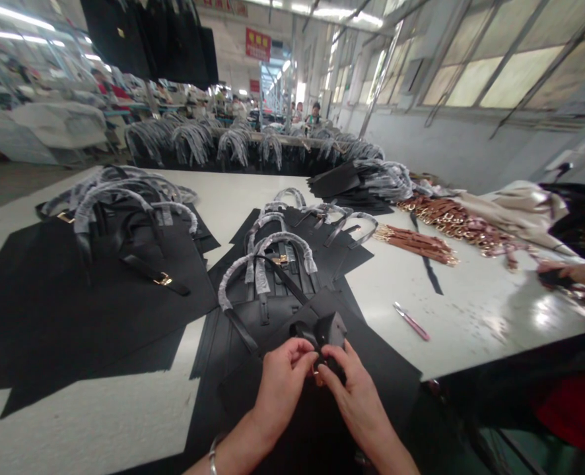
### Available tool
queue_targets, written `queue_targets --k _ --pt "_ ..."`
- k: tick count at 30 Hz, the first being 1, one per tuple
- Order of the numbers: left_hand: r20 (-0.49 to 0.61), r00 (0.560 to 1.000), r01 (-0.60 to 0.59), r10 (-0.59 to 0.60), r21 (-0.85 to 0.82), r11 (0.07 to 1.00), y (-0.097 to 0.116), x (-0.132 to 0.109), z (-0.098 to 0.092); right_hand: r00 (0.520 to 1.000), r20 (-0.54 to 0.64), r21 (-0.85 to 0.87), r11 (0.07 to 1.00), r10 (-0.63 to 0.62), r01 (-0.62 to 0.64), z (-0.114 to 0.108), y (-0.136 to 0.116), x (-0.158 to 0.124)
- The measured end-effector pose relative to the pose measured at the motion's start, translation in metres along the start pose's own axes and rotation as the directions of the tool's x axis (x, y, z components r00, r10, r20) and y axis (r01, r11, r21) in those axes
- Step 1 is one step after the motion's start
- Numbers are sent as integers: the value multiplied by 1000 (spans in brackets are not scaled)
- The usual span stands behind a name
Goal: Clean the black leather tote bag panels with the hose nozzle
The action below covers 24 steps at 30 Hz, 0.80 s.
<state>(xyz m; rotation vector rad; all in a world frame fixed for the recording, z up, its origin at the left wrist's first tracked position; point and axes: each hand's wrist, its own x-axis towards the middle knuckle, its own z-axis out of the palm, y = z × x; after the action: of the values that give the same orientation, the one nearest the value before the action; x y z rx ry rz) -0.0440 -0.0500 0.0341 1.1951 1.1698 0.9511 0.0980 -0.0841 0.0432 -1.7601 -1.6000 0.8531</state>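
Over a black leather bag panel (pixel 376 349) at the table's near edge, my left hand (pixel 285 376) and my right hand (pixel 349 376) meet. Both pinch a black leather strap (pixel 331 328) that loops up between them. A small gold-coloured metal piece shows under the fingertips; its exact shape is hidden. Just beyond lie more black panels with plastic-wrapped handles (pixel 287 241) and a gold buckle (pixel 281 260).
To the left is a stack of black panels (pixel 164 316) with wrapped handles. A pink-handled seam ripper or small knife (pixel 411 321) lies on the white table (pixel 372 290). Brown straps with gold clasps (pixel 416 244) sit at right, near another person's hand (pixel 580 272).
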Motion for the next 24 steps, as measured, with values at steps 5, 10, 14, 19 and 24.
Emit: queue_targets --k 5,10,14,19,24 --pt "50 997 -61 57 80 995 0 4 -8 1000 -17 -5 1000 -14 14 3 -1 -1" --pt "97 987 153 -129 -313 937 -4 8 -7 999 -34 54 998 -10 12 -2 5 1" --pt "-22 990 125 -140 -324 938 -4 2 -3 998 -53 51 999 18 -15 -5 5 2" --pt "-44 961 -256 272 221 941 2 -4 -4 999 -46 53 998 18 -15 -2 -1 1" --pt "53 953 -300 300 337 893 8 6 -11 1000 -25 38 999 -2 3 1 -5 -1"
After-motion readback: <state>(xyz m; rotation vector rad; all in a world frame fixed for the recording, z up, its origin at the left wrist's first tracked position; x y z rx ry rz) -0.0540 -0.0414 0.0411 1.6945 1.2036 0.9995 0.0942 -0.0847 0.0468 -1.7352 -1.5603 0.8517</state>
